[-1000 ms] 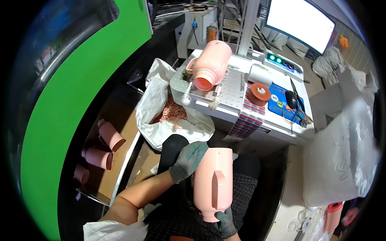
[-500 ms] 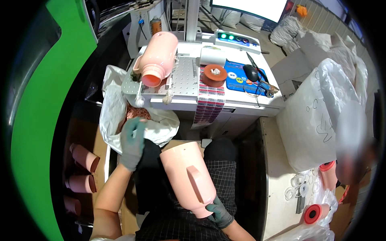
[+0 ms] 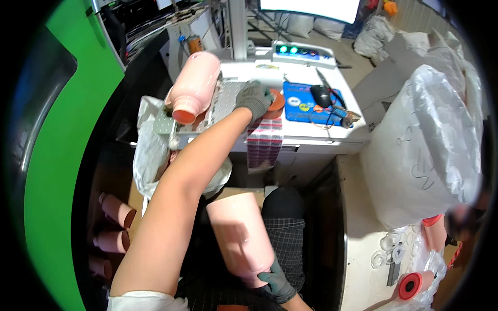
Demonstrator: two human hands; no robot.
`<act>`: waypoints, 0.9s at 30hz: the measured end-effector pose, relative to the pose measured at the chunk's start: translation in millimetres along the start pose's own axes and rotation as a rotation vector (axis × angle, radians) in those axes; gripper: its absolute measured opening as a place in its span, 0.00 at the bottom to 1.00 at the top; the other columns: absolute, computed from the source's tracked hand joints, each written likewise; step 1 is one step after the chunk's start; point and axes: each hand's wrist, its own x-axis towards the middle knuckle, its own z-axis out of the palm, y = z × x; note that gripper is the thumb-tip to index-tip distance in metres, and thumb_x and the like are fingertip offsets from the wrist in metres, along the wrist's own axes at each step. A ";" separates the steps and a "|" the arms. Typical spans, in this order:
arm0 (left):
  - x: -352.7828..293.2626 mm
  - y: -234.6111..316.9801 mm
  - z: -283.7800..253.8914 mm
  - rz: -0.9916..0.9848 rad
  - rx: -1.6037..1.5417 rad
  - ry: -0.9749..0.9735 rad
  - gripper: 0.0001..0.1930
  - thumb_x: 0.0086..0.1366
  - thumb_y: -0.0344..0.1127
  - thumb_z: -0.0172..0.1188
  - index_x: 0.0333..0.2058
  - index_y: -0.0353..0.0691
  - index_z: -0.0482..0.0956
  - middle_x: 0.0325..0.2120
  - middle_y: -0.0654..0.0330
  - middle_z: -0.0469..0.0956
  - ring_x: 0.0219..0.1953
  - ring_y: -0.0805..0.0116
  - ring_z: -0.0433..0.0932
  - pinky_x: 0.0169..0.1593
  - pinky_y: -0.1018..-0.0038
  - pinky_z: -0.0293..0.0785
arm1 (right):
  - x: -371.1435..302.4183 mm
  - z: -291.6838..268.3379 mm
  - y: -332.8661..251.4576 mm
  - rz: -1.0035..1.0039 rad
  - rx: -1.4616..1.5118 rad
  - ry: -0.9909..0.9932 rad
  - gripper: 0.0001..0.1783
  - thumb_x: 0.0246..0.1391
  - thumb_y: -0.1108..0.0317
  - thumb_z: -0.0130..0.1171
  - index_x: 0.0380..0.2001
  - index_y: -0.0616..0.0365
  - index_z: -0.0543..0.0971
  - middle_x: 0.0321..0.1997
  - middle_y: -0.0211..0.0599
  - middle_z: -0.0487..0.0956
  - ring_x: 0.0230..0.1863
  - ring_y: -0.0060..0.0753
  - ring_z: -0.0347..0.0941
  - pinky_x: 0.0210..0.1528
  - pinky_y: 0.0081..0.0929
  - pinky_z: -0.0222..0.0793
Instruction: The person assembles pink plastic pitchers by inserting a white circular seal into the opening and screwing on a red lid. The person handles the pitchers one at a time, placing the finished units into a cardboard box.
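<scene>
My left hand, in a grey-green glove, reaches forward to the round reddish-brown dish on the white desk. Its fingertips are over the dish and partly hidden, so their grip cannot be made out. In my lap a pink jug body lies tilted, wide end away from me, narrow neck toward me. Closed around the neck is my gloved right hand. A second pink jug lies on the perforated metal plate, its open neck facing me.
A printed label strip hangs over the desk's front edge. Right of the dish are a blue mat and a black mouse. A white bag stands front left; a large white sack and clear rings are at right.
My left hand has moved from above the white bag forward and right to the dish. The jug in my right hand has turned slightly and sits a little lower in view.
</scene>
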 end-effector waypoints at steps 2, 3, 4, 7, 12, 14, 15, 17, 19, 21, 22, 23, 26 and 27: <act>-17.0 18.6 -20.0 -0.104 -0.307 0.002 0.16 0.65 0.45 0.64 0.40 0.37 0.83 0.36 0.47 0.85 0.40 0.46 0.84 0.47 0.58 0.77 | -4.4 2.4 -7.8 0.049 0.035 0.043 0.70 0.41 0.62 0.81 0.80 0.56 0.46 0.79 0.44 0.57 0.78 0.43 0.55 0.78 0.42 0.55; -30.9 13.2 -30.1 -0.077 -0.415 0.037 0.14 0.66 0.43 0.63 0.38 0.36 0.81 0.33 0.50 0.83 0.37 0.54 0.82 0.44 0.61 0.77 | -3.9 1.3 -8.7 0.049 0.036 0.024 0.69 0.41 0.62 0.80 0.80 0.56 0.46 0.79 0.44 0.57 0.78 0.43 0.55 0.78 0.42 0.55; -43.0 11.3 -44.0 -0.041 -0.534 0.073 0.13 0.67 0.41 0.63 0.36 0.34 0.80 0.29 0.53 0.82 0.34 0.62 0.81 0.41 0.65 0.76 | -2.5 -1.5 -7.9 0.035 0.034 0.011 0.69 0.42 0.62 0.80 0.80 0.56 0.46 0.79 0.44 0.57 0.78 0.43 0.55 0.78 0.42 0.55; -148.7 7.5 -121.2 -0.034 -0.658 -0.055 0.07 0.65 0.32 0.65 0.34 0.35 0.77 0.28 0.64 0.77 0.31 0.79 0.74 0.36 0.75 0.73 | 1.4 -2.3 -6.0 -0.046 -0.102 0.021 0.64 0.45 0.63 0.76 0.79 0.56 0.47 0.78 0.43 0.58 0.77 0.42 0.57 0.77 0.42 0.57; -309.8 -11.7 -169.3 -0.362 -0.781 -0.085 0.07 0.61 0.25 0.66 0.35 0.39 0.77 0.33 0.63 0.79 0.32 0.76 0.77 0.37 0.77 0.76 | 11.6 3.6 -0.8 -0.062 -0.310 -0.048 0.67 0.46 0.55 0.79 0.80 0.54 0.46 0.78 0.44 0.59 0.76 0.42 0.61 0.75 0.44 0.62; -322.3 -16.6 -160.0 0.422 -0.095 0.148 0.08 0.59 0.23 0.66 0.36 0.42 0.79 0.33 0.59 0.79 0.32 0.65 0.80 0.37 0.73 0.79 | 13.2 8.5 -1.2 -0.084 -0.410 -0.033 0.67 0.44 0.54 0.80 0.79 0.56 0.48 0.78 0.44 0.59 0.76 0.42 0.59 0.75 0.43 0.60; -333.0 -21.2 -144.8 0.438 -0.155 0.246 0.08 0.57 0.24 0.66 0.34 0.45 0.80 0.34 0.56 0.80 0.32 0.55 0.79 0.34 0.67 0.78 | 17.0 11.8 -0.8 -0.102 -0.464 -0.061 0.68 0.43 0.54 0.80 0.79 0.57 0.48 0.78 0.44 0.59 0.76 0.42 0.58 0.75 0.43 0.59; -341.4 -25.3 -131.6 0.320 -0.134 0.223 0.05 0.57 0.26 0.65 0.32 0.38 0.78 0.34 0.56 0.80 0.32 0.54 0.79 0.34 0.63 0.76 | 23.1 4.7 7.2 -0.153 -0.545 -0.070 0.68 0.42 0.53 0.81 0.78 0.58 0.49 0.78 0.45 0.58 0.76 0.43 0.59 0.75 0.44 0.59; -348.9 -29.0 -115.4 0.194 -0.153 0.265 0.05 0.59 0.27 0.63 0.33 0.37 0.77 0.33 0.56 0.78 0.31 0.53 0.78 0.35 0.61 0.75 | 21.6 5.3 11.3 -0.210 -0.625 -0.078 0.68 0.43 0.54 0.81 0.78 0.59 0.48 0.77 0.46 0.59 0.75 0.44 0.60 0.74 0.44 0.60; -353.2 -30.2 -108.6 0.196 -0.076 0.336 0.06 0.61 0.30 0.61 0.36 0.38 0.77 0.30 0.55 0.76 0.30 0.53 0.77 0.35 0.59 0.74 | 21.2 10.1 13.5 -0.242 -0.688 -0.069 0.69 0.42 0.55 0.81 0.78 0.60 0.46 0.77 0.48 0.59 0.75 0.44 0.60 0.74 0.45 0.61; -355.6 -29.4 -109.5 0.127 -0.093 0.272 0.05 0.62 0.30 0.60 0.36 0.39 0.76 0.30 0.55 0.77 0.30 0.52 0.77 0.35 0.58 0.74 | 19.6 16.1 12.6 -0.245 -0.713 -0.056 0.70 0.41 0.55 0.81 0.78 0.61 0.46 0.77 0.49 0.58 0.75 0.45 0.60 0.74 0.45 0.60; -358.0 -27.6 -111.9 0.058 -0.111 0.208 0.04 0.62 0.30 0.59 0.36 0.39 0.76 0.29 0.54 0.77 0.30 0.52 0.78 0.34 0.58 0.74 | 18.8 19.3 13.1 -0.247 -0.738 -0.043 0.71 0.40 0.56 0.81 0.78 0.62 0.45 0.77 0.50 0.58 0.76 0.45 0.59 0.75 0.45 0.60; -364.1 -32.8 -105.3 -0.087 -0.015 0.077 0.02 0.64 0.27 0.56 0.35 0.38 0.74 0.26 0.49 0.75 0.30 0.46 0.79 0.33 0.55 0.74 | 12.9 17.4 15.1 -0.275 -0.847 -0.062 0.72 0.40 0.61 0.81 0.78 0.62 0.42 0.78 0.52 0.57 0.76 0.46 0.59 0.74 0.45 0.61; -361.7 -33.9 -103.4 -0.104 0.014 0.041 0.02 0.65 0.28 0.55 0.35 0.39 0.74 0.25 0.49 0.75 0.29 0.45 0.79 0.33 0.54 0.74 | 13.3 18.3 14.9 -0.268 -0.824 -0.059 0.72 0.39 0.63 0.82 0.78 0.63 0.42 0.77 0.53 0.58 0.75 0.46 0.60 0.74 0.45 0.62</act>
